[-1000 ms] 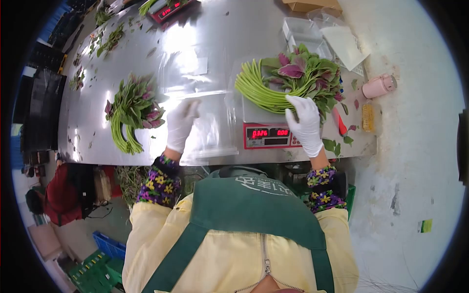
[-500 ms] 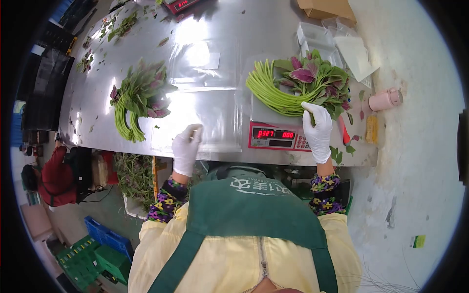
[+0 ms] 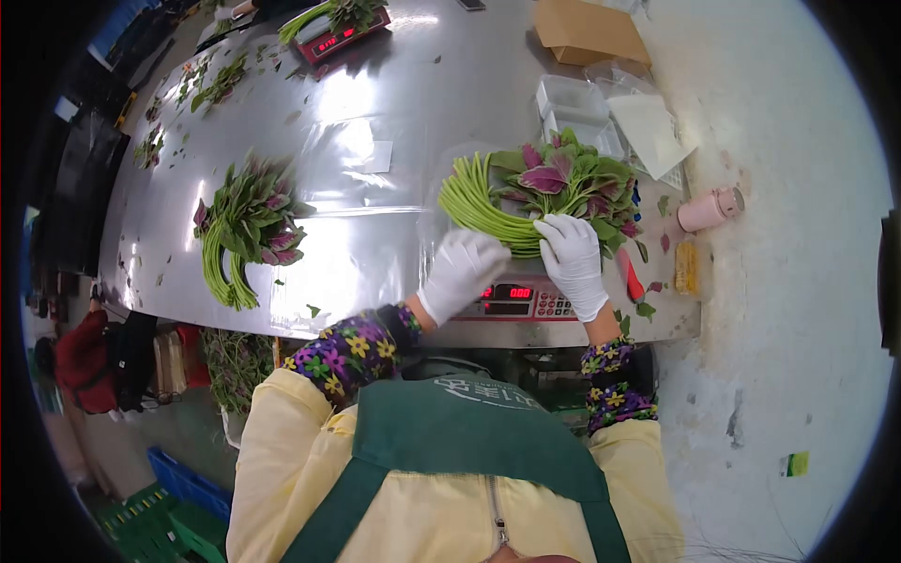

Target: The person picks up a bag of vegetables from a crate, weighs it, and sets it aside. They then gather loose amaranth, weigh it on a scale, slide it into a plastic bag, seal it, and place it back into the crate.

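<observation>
A curved bunch of amaranth greens (image 3: pixel 488 211), with green stems and purple-green leaves, lies on a red digital scale (image 3: pixel 511 305). My right hand (image 3: pixel 572 263), in a white glove, has its fingers bent onto the bunch's near edge, where stems run into leaves. My left hand (image 3: pixel 465 272), also gloved, is slightly blurred; its fingertips are right at the near side of the stems, and it covers part of the display. Farther left on the metal table (image 3: pixel 375 253), a second amaranth bunch (image 3: pixel 249 225) rests with its stems bent round.
Clear plastic film (image 3: pixel 361 202) lies mid-table. Plastic trays (image 3: pixel 574 108), a cardboard box (image 3: pixel 591 33), a pink bottle (image 3: pixel 710 209) and a red-handled tool (image 3: pixel 631 277) are to the right. Another scale (image 3: pixel 343 42) holding greens stands at the back, near a person's sleeve (image 3: pixel 267 5).
My left hand has moved right, from beside the scale to the stems on it. My right hand stays at the bunch, its fingers now over the near edge. The camera view has shifted.
</observation>
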A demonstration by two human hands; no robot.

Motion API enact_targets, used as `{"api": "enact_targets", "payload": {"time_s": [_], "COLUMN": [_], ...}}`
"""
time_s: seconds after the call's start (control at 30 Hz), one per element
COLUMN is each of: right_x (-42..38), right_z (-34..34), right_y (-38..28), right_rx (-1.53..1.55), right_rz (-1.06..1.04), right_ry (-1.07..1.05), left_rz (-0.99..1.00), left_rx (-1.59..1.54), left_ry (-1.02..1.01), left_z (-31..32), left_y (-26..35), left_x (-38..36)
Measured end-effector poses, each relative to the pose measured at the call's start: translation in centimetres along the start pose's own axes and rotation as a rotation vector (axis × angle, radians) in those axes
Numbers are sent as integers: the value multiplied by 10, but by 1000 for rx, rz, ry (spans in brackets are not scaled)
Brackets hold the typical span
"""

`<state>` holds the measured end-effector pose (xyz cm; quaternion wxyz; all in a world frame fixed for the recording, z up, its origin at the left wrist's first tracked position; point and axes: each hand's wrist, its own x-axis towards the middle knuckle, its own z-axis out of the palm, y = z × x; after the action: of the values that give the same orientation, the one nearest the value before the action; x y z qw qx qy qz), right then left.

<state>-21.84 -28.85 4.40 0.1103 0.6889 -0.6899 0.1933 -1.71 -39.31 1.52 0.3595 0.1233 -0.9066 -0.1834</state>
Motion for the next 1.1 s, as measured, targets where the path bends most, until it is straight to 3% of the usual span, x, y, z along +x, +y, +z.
{"api": "enact_targets", "payload": {"time_s": [0.13,0.2,0.23,0.3,0.33,0.43,0.57,0.7,0.77,0.9,1.0,1.1], "right_x": [7,-2,-5,-7,-9,-8,-9,-10,-10,-11,-11,-12], "right_z": [2,19,23,26,27,27,29,28,30,33,32,32], "right_y": [-17,-21,-23,-22,-22,-25,-24,-24,-24,-21,-21,-21], "right_rx": [-63,-64,-65,-39,-14,4,23,48,68,60,71,61], "right_rz": [-15,-6,2,16,28,58,74,83,88,86,92,86], "right_ry": [-2,-82,-96,-79,-68,-70,-45,-35,-21,-15,-31,6], "left_rz": [12,41,50,262,270,394,366,398,231,67,6,-165], "left_rx": [183,322,325,523,540,608,814,750,510,405,366,53], "left_ry": [141,-196,-199,-426,-522,-526,-582,-591,-601,-546,-375,-209], "left_z": [-2,10,15,16,18,30,54,46,37,36,26,1], "left_y": [-39,-64,-74,-79,-80,-85,-90,-91,-92,-97,-87,-71], "left_x": [63,81,86,97,101,109,115,114,110,101,100,86]}}
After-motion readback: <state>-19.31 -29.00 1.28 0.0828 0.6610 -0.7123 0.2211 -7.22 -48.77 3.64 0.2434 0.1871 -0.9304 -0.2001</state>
